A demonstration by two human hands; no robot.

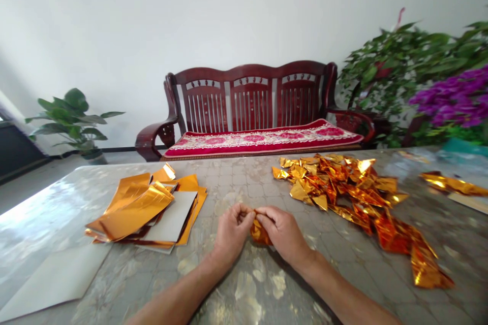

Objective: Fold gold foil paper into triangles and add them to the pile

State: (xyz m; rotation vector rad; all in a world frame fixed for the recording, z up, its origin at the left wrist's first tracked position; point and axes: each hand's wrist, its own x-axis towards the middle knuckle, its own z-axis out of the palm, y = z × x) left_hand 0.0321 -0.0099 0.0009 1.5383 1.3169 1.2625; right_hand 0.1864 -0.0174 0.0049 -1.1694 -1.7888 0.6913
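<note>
A small piece of shiny gold-orange foil (261,234) is held between both hands at the middle of the table (152,284). My left hand (232,231) pinches its upper edge, with the thumb and fingertips pressed together. From the other side, my right hand (284,233) grips the same piece, its fingertips nearly touching those of the left. The fingers partly hide the foil. To the left lies a loose stack of flat gold foil sheets (133,208) with pale sheets (173,216) among them. On the right is a heap of folded gold foil pieces (343,185).
A pale sheet (57,277) lies at the table's left. More foil (455,184) and clear plastic (406,162) are at the far right. Behind the table stand a dark red wooden bench (249,99), a potted plant (72,122) and purple flowers (453,96).
</note>
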